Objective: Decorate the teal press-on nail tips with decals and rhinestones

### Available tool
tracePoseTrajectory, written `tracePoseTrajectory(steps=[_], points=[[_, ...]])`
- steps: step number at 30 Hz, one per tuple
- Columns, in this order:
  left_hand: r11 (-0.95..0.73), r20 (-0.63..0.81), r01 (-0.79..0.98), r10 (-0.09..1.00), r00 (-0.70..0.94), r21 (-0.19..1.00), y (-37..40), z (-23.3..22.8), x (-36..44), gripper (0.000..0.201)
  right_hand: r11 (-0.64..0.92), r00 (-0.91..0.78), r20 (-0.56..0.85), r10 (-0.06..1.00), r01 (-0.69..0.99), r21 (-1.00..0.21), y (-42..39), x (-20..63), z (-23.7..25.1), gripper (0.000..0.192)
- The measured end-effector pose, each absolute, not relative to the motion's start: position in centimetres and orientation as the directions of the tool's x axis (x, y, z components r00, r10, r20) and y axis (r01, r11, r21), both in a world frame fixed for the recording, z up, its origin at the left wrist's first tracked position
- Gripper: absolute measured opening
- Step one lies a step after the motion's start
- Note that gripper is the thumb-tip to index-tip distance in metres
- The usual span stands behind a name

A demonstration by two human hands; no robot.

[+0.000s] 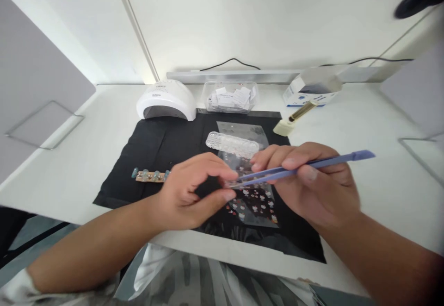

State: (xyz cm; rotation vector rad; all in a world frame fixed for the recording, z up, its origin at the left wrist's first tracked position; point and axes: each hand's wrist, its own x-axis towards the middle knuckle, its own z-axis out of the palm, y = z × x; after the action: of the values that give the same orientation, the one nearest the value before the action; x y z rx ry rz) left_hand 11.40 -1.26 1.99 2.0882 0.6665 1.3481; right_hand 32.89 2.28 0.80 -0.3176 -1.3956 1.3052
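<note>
My right hand is closed around purple tweezers, whose tips point left toward my left hand. Thumb and forefinger of my left hand pinch a small clear piece at the tweezer tips; its kind is too small to make out. Below both hands lies a transparent sticker sheet with small white and red cartoon figures. A clear plastic case with small bits inside rests on the sheet's upper part. Left of my left hand, a strip carries several bluish decorated nail tips, partly hidden by the hand.
A black mat covers the middle of the white table. Along the back stand a white nail lamp, a clear tub of paper packets and an opened white box. A cream polish bottle with a gold cap stands at the mat's right corner.
</note>
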Motion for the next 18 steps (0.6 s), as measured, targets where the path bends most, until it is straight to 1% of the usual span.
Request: tracePoseTrajectory(steps=[3,6,11,14,15,18], points=[[-0.718,0.655,0.097,0.675,0.339,0.689,-1.57,1.69,12.36,0.020,0.269,-0.371,0.478,0.796,-0.490,-0.829,2.63,33.09,0.54,0.014],[-0.700,0.649,0.094,0.698,0.302,0.708,-1.73,1.45,12.48,0.020,0.242,-0.377,0.472,0.797,-0.516,-0.821,2.96,33.20,0.39,0.014],[-0.675,0.621,0.050,0.703,0.348,0.736,-1.76,1.55,11.93,0.023,0.234,-0.397,0.457,0.796,-0.495,-0.837,3.30,33.49,0.40,0.014],[-0.664,0.613,0.027,0.705,0.357,0.748,-1.81,1.72,11.75,0.021,0.179,-0.446,0.403,0.799,-0.464,-0.868,3.35,33.60,0.33,0.014],[-0.660,0.610,0.021,0.706,0.360,0.751,-1.83,1.76,11.72,0.020,0.157,-0.484,0.397,0.780,-0.462,-0.873,3.32,33.59,0.29,0.014],[-0.648,0.599,0.011,0.711,0.369,0.762,-1.91,1.73,11.70,0.020,0.107,-0.458,0.358,0.814,-0.487,-0.867,3.12,33.39,0.21,0.011]])
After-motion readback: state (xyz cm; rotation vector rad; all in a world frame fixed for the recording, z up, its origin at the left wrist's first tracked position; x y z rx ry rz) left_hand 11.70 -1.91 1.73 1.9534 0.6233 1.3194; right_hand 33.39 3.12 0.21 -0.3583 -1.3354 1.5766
